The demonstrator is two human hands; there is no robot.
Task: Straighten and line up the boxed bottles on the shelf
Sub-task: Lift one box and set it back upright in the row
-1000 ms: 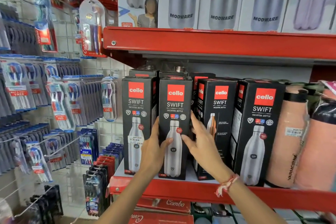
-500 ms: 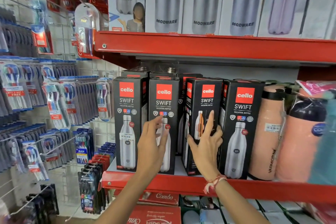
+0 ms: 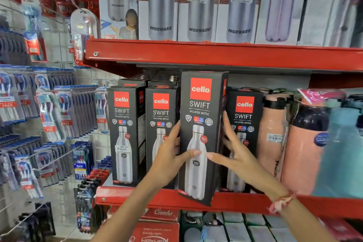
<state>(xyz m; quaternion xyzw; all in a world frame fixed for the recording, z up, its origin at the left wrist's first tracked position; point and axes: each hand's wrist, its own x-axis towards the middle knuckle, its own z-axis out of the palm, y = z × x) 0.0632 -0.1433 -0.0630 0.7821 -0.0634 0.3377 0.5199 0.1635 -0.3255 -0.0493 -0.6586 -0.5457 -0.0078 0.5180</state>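
Note:
Black Cello Swift bottle boxes stand in a row on the red shelf point(image 3: 137, 195). The third box point(image 3: 200, 112) is pulled out in front of the row, its base over the shelf's front lip. My left hand point(image 3: 170, 160) grips its left side with the thumb across the front. My right hand point(image 3: 233, 155) holds its right side, thumb on the front. The leftmost box point(image 3: 125, 133) and the second box point(image 3: 160, 116) stand side by side, facing forward. A fourth box point(image 3: 244, 116) stands behind my right hand, partly hidden.
Pink bottles point(image 3: 273, 135) and a teal bottle point(image 3: 341, 153) stand right of the boxes. Modware bottle boxes point(image 3: 199, 6) fill the shelf above. Toothbrush packs point(image 3: 51, 116) hang on a wire grid at the left. Red boxes point(image 3: 157, 230) sit on the shelf below.
Both hands left the second box and closed on the third box, which was angled in the row. It has come forward out of the row toward me.

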